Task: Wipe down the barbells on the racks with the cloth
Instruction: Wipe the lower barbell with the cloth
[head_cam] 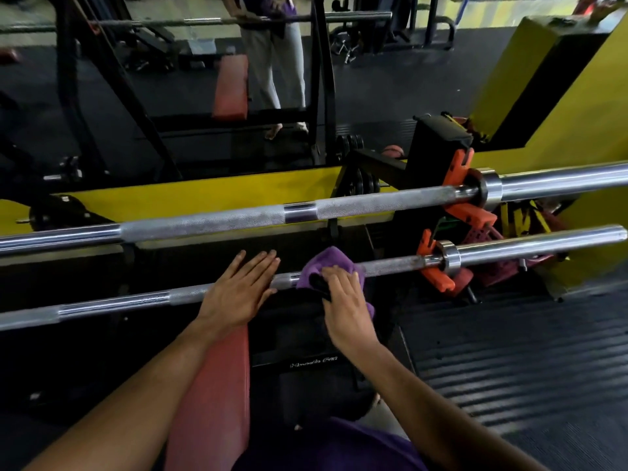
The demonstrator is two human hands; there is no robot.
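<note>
Two steel barbells lie across a rack in front of me. The lower barbell [390, 266] is the nearer one and runs from the left edge to the right. My right hand [346, 300] presses a purple cloth [326, 263] wrapped over this bar near its middle. My left hand [241, 290] rests flat on the same bar just left of the cloth, fingers spread and straight. The upper barbell [217, 219] sits higher and farther back, untouched.
Orange rack hooks [458, 164] hold both bars at the right. A red bench pad [217, 385] lies under my left forearm. A mirror behind the yellow ledge [204, 198] reflects a person at a bar. Ribbed black floor mat [509, 351] at the right.
</note>
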